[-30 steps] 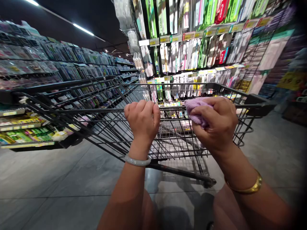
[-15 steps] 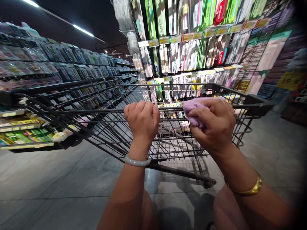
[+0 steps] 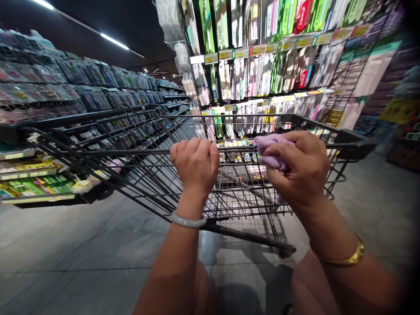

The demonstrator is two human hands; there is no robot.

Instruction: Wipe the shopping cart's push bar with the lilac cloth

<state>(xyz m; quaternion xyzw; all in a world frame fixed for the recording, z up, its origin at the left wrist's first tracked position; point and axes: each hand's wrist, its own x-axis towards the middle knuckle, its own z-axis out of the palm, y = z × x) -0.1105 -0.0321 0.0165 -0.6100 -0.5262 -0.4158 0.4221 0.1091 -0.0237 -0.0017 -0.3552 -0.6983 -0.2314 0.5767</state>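
A black wire shopping cart (image 3: 154, 164) stands sideways in front of me. My left hand (image 3: 196, 164) is closed around the cart's top side rail, knuckles up. To its right, my right hand (image 3: 297, 164) is closed on a bunched purple cloth (image 3: 273, 151), which lies against the same rail. Part of the cloth is hidden under the fingers and palm. A pale bangle (image 3: 188, 220) circles my left wrist and a gold bangle (image 3: 349, 258) my right one.
Behind the cart, a rack of packaged toothbrushes (image 3: 252, 78) rises close by. Long shelves of packaged goods (image 3: 108, 83) line the aisle at left. A low cart bar with a wheel (image 3: 285, 249) sits over the grey floor (image 3: 82, 249). A yellow price sign (image 3: 397, 109) shows at right.
My right hand has slid a little to the right along the rail with the purple cloth. My left hand keeps its hold in nearly the same place.
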